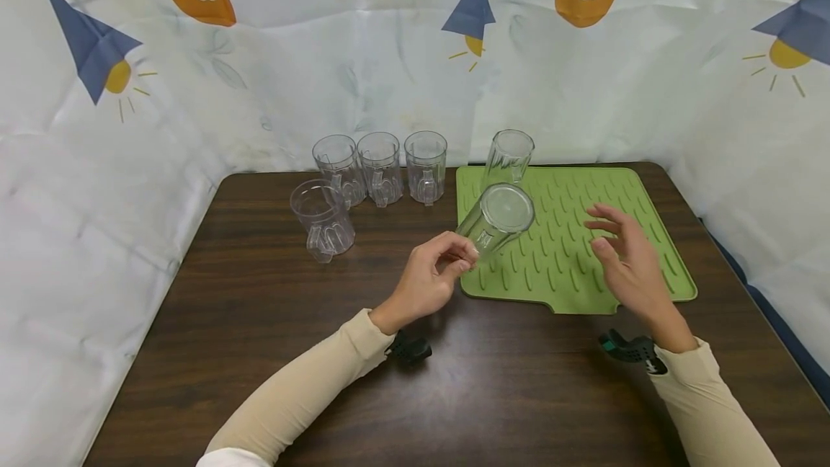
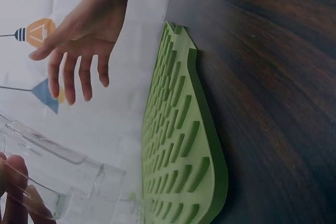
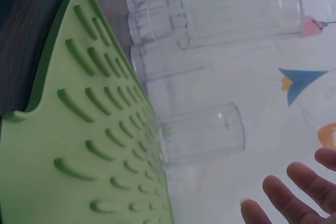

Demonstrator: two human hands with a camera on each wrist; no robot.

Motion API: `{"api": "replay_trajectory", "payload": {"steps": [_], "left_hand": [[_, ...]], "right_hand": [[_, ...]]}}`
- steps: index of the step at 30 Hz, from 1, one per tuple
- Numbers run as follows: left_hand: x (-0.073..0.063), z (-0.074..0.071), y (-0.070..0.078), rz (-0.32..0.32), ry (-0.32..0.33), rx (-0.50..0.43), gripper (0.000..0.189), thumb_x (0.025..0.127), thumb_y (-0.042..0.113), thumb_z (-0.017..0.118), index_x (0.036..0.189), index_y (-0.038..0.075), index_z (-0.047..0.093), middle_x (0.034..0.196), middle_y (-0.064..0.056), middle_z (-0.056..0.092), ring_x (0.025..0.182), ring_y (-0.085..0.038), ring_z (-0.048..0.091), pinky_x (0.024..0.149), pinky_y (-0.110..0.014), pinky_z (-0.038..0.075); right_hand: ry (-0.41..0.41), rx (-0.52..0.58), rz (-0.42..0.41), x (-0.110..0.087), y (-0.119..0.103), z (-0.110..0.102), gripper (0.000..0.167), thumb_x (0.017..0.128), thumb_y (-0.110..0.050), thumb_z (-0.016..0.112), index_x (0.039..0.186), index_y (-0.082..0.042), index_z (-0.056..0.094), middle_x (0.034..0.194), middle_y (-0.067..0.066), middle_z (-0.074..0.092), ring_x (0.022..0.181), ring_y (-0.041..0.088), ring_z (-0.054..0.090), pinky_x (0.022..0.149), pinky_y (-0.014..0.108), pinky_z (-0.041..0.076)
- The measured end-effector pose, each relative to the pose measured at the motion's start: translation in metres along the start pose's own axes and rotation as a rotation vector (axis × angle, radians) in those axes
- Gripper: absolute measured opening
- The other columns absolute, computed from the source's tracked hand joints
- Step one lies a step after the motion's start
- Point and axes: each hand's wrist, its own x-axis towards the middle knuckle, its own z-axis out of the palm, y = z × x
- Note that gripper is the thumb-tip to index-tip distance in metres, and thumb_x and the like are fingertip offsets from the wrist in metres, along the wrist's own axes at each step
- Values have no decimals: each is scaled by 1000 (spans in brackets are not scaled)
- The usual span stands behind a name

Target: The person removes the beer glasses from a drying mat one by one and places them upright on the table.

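Note:
My left hand (image 1: 431,276) grips a clear mug (image 1: 498,218) at its lower left side, over the left part of a green ridged mat (image 1: 570,251). The mug is tilted, with one round end turned up towards the head camera; in the left wrist view, fingers (image 2: 16,187) show through its clear wall. My right hand (image 1: 632,261) hovers over the right part of the mat, fingers apart and holding nothing. Behind the held mug, another clear mug (image 1: 510,153) stands on the mat's back left corner, also seen beyond the mat's ridges in the right wrist view.
Left of the mat, several clear mugs (image 1: 426,164) stand on the dark wooden table (image 1: 259,352), in a back row with one mug (image 1: 324,218) nearer the front. A white patterned cloth (image 1: 272,78) hangs behind the table and along its sides.

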Motion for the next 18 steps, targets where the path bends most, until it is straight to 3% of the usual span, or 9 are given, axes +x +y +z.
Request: {"api": "replay_trajectory", "payload": {"steps": [6,13,18], "left_hand": [[2,-1,-1,41,30,78,16,95,-8,63,103,5,68,96,-11,68,85,-18,66,73,-24,60],[5,-2,-1,80,22,217,17,96,-7,63,103,7,69,95,-8,67,84,-16,63,69,-24,54],[7,-1,1,131,-8,321,21,98,-10,58,105,7,68,98,-8,65,87,-16,63,76,-26,57]], "right_hand": [[12,84,-27,5,-7,7,48,107,-12,54,154,-8,45,145,-4,57,125,-2,59,96,4,46],[-42,76,16,12,-16,15,53,106,-12,57,156,-16,42,147,-4,53,126,-2,58,99,4,46],[-73,79,38,14,-19,22,55,105,-11,59,157,-15,41,149,18,50,125,-2,57,99,4,46]]}}
